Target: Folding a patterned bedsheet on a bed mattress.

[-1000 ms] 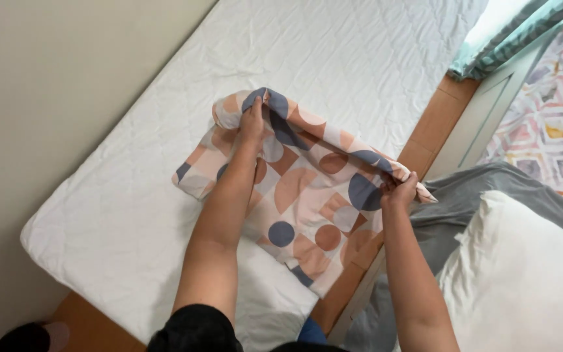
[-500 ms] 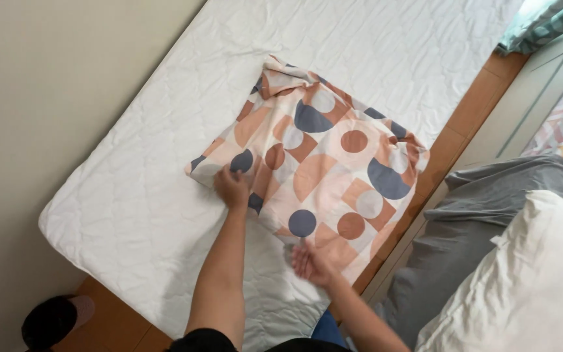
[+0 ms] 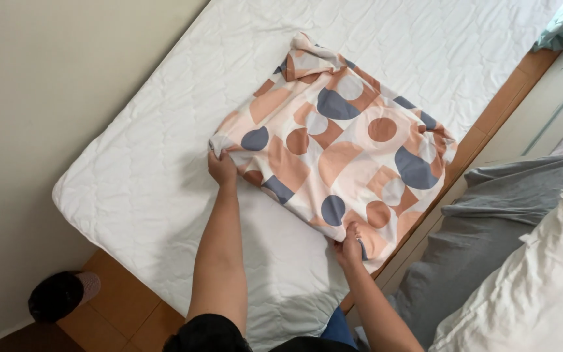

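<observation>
On the white mattress [image 3: 164, 163], both outstretched hands pinch the folded patterned sheet's [image 3: 340, 143] near corners.

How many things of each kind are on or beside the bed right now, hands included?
Hands: 2, left hand and right hand, each gripping a near corner of the cloth
Patterned folded cloth: 1
White mattress: 1
Grey bedding: 1
White pillow: 1
Dark slipper: 1
Total: 7
</observation>
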